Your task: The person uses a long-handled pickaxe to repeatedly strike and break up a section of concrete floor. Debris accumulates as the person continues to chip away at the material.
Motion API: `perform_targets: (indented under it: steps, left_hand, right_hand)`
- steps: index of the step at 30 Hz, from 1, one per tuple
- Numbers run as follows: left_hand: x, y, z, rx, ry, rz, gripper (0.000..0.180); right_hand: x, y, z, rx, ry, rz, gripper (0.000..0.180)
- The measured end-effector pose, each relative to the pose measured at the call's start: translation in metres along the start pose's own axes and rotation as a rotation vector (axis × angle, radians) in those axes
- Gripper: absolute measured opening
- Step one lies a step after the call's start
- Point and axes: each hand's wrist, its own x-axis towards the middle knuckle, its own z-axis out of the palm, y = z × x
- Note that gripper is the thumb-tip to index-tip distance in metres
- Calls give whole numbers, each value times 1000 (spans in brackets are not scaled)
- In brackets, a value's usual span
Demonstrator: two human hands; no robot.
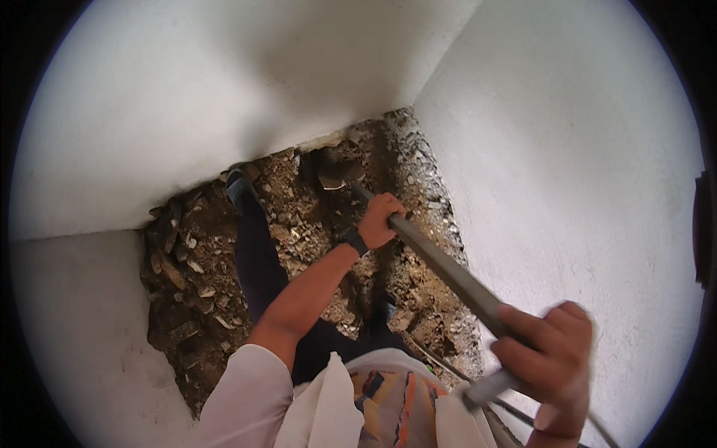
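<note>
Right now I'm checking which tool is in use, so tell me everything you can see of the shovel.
The shovel has a long, straight, dull grey shaft, its material unclear, and a stubby crosspiece at the upper end. It slants from the lower right toward the dirt, where its brownish blade sits near the white wall, outline hard to read. The left hand grasps the lower shaft, the right hand the top.

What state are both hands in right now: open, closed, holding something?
Left hand: closed, holding the shovel partway along it.
Right hand: closed, holding the shovel near its upper end.
</note>
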Motion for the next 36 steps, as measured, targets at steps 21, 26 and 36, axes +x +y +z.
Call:
perform_targets:
  steps: [21, 26, 36]
  left_hand:
    - [-32, 48, 70, -1371, 670, -1365, 46]
    - [-12, 15, 63, -882, 359, -1472, 42]
    - [7, 11, 111, -694, 212, -1557, 47]
  right_hand:
    - [-86, 18, 195, 155, -84, 48, 17]
    - [-59, 18, 187, 198, -24, 28, 4]
    - [-102, 54, 203, 236, -23, 17, 7]
